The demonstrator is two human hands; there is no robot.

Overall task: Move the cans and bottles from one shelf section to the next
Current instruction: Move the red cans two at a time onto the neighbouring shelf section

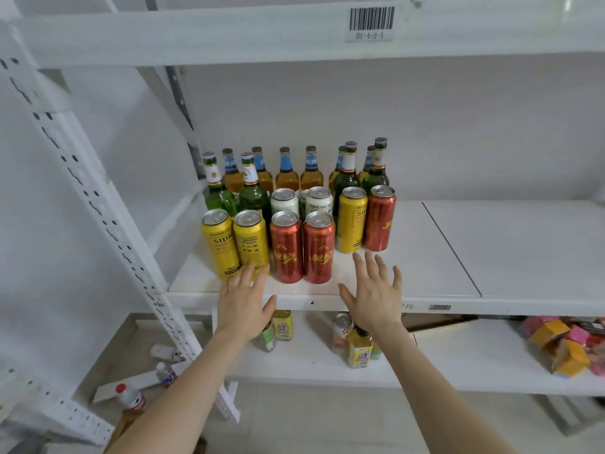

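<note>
Cans (284, 237) stand clustered just beyond both spread, empty hands: left hand (244, 303) before the yellow pair, right hand (376, 298) below the red ones.

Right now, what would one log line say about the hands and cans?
left hand: open, at yellow cans | right hand: open, near red cans | holding: nothing | next section: bare
</note>
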